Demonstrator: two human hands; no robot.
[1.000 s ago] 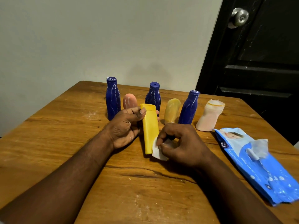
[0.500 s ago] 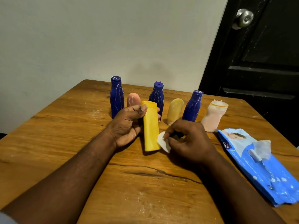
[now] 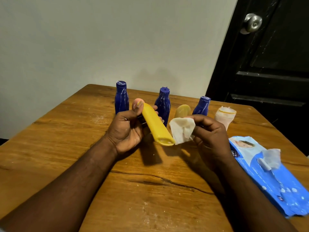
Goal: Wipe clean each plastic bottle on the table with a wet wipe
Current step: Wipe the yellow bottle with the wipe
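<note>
Left hand (image 3: 127,129) grips the yellow bottle (image 3: 156,124), held tilted above the table (image 3: 66,148). Right hand (image 3: 209,133) pinches the wet wipe (image 3: 182,129) beside that bottle's base. Wiping appears in progress. Six bottles (image 3: 163,104) behind it remain, the blue ones streaked.

I see a yellow bottle (image 3: 155,124); dark blue bottles (image 3: 121,99), white-streaked; white wipe (image 3: 181,131); pale pink bottle (image 3: 224,117); wipes pack (image 3: 275,185) blue and white; bench (image 3: 66,139) brown wood grain; door (image 3: 267,81) black.

The scuffed wooden desk (image 3: 66,148) carries three blue bottles (image 3: 121,99), a tan bottle (image 3: 183,110) and a pale pink bottle (image 3: 224,118) standing in a row near its far edge, and a blue wipes pack (image 3: 274,181) lying along its right edge.
</note>
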